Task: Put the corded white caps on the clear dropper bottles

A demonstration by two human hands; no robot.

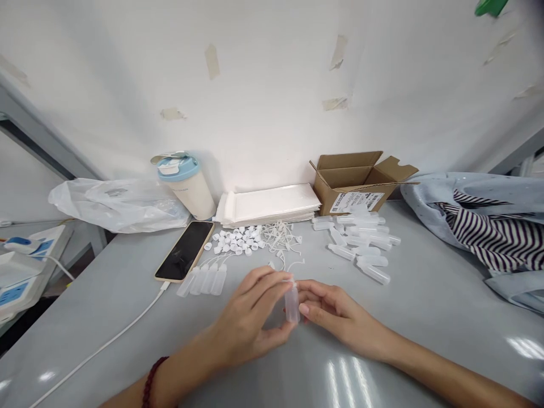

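Observation:
A small translucent squeeze bottle stands upright between my two hands, above the grey table. My left hand grips it with fingertips at its top and thumb at its base. From the other side, my right hand pinches the bottle between thumb and fingers. The left fingers partly hide the bottle's top. Behind my hands lie thin white strap pieces in a tangle, beside a heap of white caps. Several bottles with straps lie in a row to the left. More loose bottles are piled at the right.
A phone with a charging cable lies at left. Behind it stand a tumbler and a plastic bag. White packets and an open cardboard box line the wall. Blue cloth drapes at right.

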